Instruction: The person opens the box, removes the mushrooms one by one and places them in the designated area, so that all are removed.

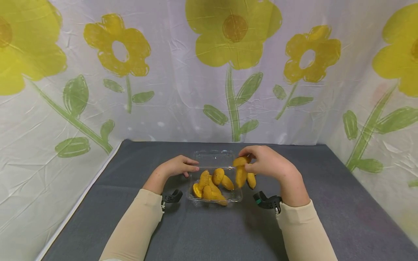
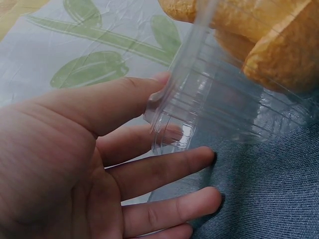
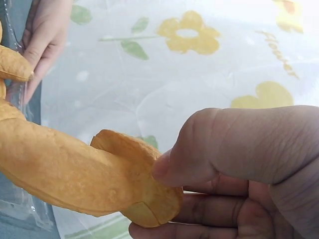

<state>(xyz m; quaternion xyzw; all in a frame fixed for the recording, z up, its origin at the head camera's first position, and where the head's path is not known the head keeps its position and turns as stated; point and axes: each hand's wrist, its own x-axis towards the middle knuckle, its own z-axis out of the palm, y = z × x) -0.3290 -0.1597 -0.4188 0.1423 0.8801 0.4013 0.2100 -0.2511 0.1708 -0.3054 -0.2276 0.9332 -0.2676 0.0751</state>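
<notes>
A clear plastic clamshell box (image 1: 237, 198) stands on the table with its lid (image 1: 213, 159) folded back. Several orange-yellow mushrooms (image 1: 212, 186) lie heaped inside, mostly on the left. At the left rim, my left hand (image 1: 177, 166) pinches the plastic between thumb and index finger; its other fingers (image 2: 169, 172) stretch out below. My right hand (image 1: 269, 163) grips a mushroom (image 3: 65, 167) by its cap, the stem hanging down at the box's right side. Another mushroom (image 1: 251, 180) shows just right of the box, partly hidden by the right hand.
A dark grey cloth (image 1: 209, 232) covers the table. Behind and at both sides hangs a white curtain (image 1: 169, 108) printed with yellow flowers. Both wrists carry black straps (image 1: 267, 201).
</notes>
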